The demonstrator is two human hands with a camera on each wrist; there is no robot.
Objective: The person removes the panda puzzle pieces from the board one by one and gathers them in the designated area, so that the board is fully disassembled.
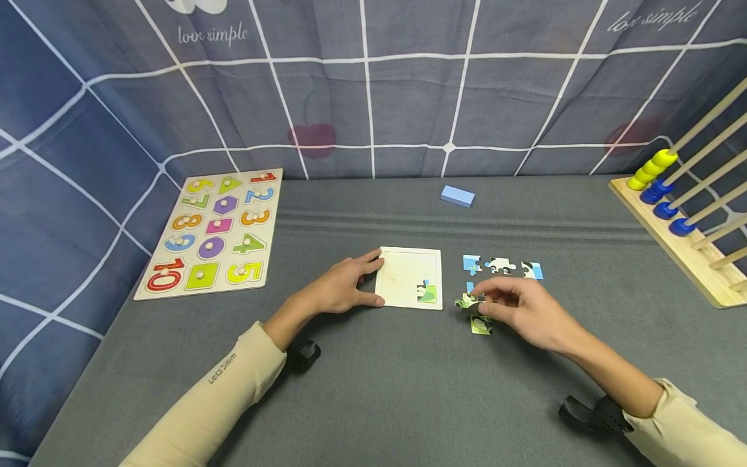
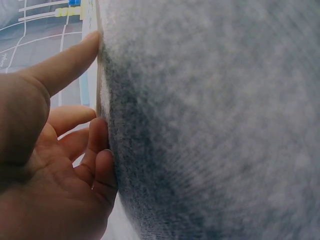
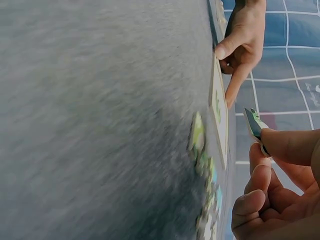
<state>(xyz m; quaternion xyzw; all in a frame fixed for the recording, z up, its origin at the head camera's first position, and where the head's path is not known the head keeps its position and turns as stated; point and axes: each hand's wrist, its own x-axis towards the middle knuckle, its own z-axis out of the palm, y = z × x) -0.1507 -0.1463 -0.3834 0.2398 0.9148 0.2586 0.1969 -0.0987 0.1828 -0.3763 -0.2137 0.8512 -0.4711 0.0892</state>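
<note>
My left hand point(image 1: 344, 285) rests against the left side of a square wooden puzzle tray point(image 1: 399, 275), thumb and fingertips spread along its edge. One panda puzzle piece point(image 1: 430, 294) lies in the tray's lower right corner. My right hand point(image 1: 525, 308) pinches a green puzzle piece point(image 3: 256, 124) between thumb and forefinger, and in the right wrist view the piece is held up off the table, tilted. Loose pieces lie right of the tray: a blue one point(image 1: 471, 264), a black-and-white one point(image 1: 500, 265), a panda one point(image 1: 532, 270) and a green one point(image 1: 481, 325). My right hand partly hides others.
A number and shape peg board point(image 1: 218, 243) lies at the far left. Behind the loose pieces is a blue block point(image 1: 458, 196). At the right stands a wooden bead rack point(image 1: 677, 240) with yellow and blue beads. A checked curtain point(image 1: 408, 97) hangs behind the grey table.
</note>
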